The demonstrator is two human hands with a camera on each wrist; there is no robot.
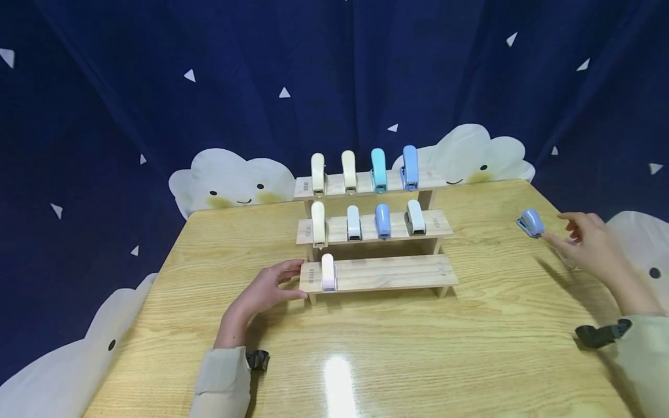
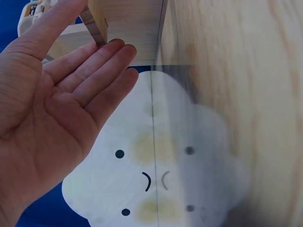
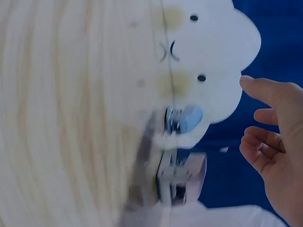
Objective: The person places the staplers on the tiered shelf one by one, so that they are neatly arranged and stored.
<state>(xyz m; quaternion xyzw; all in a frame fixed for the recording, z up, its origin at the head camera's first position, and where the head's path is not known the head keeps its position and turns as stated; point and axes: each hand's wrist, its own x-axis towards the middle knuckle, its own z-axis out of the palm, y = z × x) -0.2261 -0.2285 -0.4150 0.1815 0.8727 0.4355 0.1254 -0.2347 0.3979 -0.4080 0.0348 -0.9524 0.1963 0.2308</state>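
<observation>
A three-tier wooden rack [image 1: 387, 276] stands on the table with mini staplers on each tier. My left hand [image 1: 272, 287] touches the left end of the bottom tier, its fingers fairly straight and the thumb near the front corner. A cream-white stapler [image 1: 328, 273] stands on that tier close to this hand. Over the table's right side, my right hand [image 1: 601, 247] hovers with relaxed fingers, holding nothing. Beside its thumb, a blue stapler [image 1: 532, 222] sits on the table. The right wrist view also shows a pale pinkish stapler [image 3: 195, 175], mostly hidden behind the hand in the head view.
On the top tier are two cream staplers [image 1: 349, 171], a teal stapler [image 1: 378, 168] and a blue one. The middle tier carries cream, white and blue staplers [image 1: 383, 220]. A dark blue curtain [image 1: 334, 69] with cloud pictures hangs behind the wooden table [image 1: 418, 360].
</observation>
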